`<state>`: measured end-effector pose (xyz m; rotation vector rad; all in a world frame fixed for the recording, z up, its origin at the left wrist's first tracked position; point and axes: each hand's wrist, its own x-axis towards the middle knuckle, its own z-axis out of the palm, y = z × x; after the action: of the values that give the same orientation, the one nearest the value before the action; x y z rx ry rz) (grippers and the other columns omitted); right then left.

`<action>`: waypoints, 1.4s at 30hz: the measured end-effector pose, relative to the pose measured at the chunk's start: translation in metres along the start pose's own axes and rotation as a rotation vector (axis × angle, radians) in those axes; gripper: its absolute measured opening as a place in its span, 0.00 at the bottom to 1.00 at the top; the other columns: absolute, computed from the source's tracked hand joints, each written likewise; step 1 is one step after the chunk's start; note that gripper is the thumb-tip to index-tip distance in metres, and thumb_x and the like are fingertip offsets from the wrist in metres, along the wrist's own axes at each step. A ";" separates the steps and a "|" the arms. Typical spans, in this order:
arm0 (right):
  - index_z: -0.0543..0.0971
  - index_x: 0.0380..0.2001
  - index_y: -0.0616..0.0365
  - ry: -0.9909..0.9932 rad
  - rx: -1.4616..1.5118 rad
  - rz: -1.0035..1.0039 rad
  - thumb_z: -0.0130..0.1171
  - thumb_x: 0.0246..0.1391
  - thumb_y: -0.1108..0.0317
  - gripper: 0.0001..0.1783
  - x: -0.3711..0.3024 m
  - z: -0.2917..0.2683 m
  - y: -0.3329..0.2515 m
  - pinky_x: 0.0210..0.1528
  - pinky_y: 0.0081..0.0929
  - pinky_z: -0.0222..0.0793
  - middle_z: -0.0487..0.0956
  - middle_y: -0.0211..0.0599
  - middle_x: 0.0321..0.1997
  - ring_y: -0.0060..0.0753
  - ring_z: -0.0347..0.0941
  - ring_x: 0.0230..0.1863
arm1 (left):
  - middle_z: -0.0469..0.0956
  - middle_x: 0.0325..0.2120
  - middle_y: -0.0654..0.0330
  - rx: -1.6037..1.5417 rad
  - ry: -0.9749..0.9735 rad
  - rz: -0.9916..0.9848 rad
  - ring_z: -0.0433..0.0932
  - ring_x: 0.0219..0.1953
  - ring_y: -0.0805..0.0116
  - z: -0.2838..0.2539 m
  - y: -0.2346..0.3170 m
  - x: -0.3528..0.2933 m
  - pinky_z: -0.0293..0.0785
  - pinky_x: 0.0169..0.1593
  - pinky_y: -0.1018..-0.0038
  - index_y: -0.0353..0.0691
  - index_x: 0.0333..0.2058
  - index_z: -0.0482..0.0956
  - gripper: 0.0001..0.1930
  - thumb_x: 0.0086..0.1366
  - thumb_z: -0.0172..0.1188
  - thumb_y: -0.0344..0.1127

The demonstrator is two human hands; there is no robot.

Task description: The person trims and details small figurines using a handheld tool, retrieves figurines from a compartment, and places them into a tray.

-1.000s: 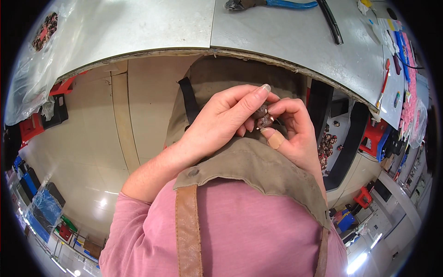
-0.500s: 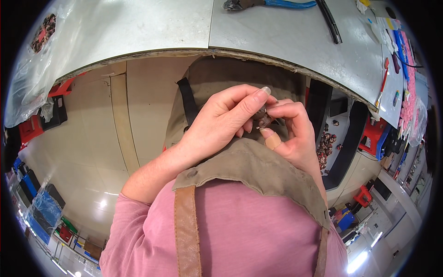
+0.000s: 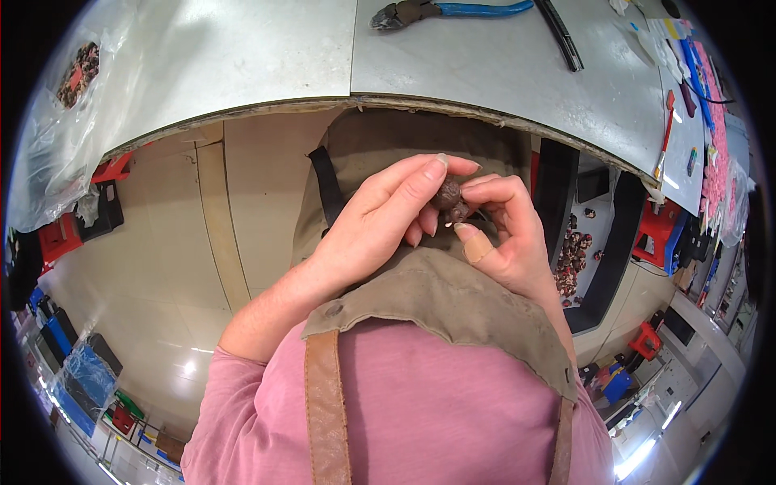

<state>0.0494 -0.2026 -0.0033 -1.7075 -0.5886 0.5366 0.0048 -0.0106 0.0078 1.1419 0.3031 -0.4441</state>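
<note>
A small, dark brown figure of rounded lumps (image 3: 448, 195) is held over my lap, between the fingertips of both hands. My left hand (image 3: 386, 204) closes round its left side, thumb on top and fingers curled beneath. My right hand (image 3: 511, 230) pinches it from the right between index finger and thumb, and a tan plaster (image 3: 478, 248) wraps that thumb. A tiny pale spot shows at the figure's lower end. My fingers hide part of it. Both hands are above the olive-brown apron (image 3: 420, 279), short of the bench edge.
On the grey bench (image 3: 242, 56) ahead lie blue-handled pliers (image 3: 485, 9), a black rod (image 3: 559, 34) and a red brush (image 3: 667, 129). A clear plastic bag (image 3: 48, 153) with brown and pink pieces is at left. A dark-walled tray (image 3: 602, 283) with many small pieces stands below right.
My left thumb and fingers have shifted slightly left, so more of the brown figure shows. My right hand has barely moved. The view has tilted a little, showing more of the pliers.
</note>
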 end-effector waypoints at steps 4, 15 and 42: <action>0.70 0.45 0.62 0.018 0.045 0.030 0.63 0.50 0.74 0.19 -0.003 -0.002 -0.002 0.44 0.26 0.73 0.76 0.39 0.42 0.28 0.77 0.39 | 0.70 0.27 0.70 -0.071 -0.054 0.021 0.66 0.29 0.85 0.002 0.002 -0.004 0.63 0.32 0.86 0.41 0.55 0.73 0.21 0.73 0.46 0.49; 0.69 0.47 0.63 0.002 0.030 0.019 0.57 0.57 0.71 0.16 -0.021 -0.003 -0.014 0.44 0.26 0.73 0.76 0.39 0.41 0.27 0.77 0.40 | 0.70 0.24 0.71 -0.101 -0.117 0.126 0.65 0.25 0.85 0.012 -0.002 -0.022 0.60 0.29 0.86 0.40 0.54 0.71 0.20 0.73 0.47 0.47; 0.71 0.38 0.61 0.970 -0.788 0.540 0.60 0.58 0.67 0.12 -0.192 -0.172 0.106 0.42 0.25 0.71 0.78 0.37 0.40 0.22 0.73 0.39 | 0.67 0.21 0.70 0.288 -0.229 0.036 0.61 0.24 0.83 0.080 0.020 0.045 0.57 0.30 0.85 0.37 0.57 0.69 0.20 0.72 0.50 0.41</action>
<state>0.0214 -0.4730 -0.0645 -2.5931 0.4540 -0.2584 0.0538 -0.0856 0.0346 1.3602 0.0183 -0.5947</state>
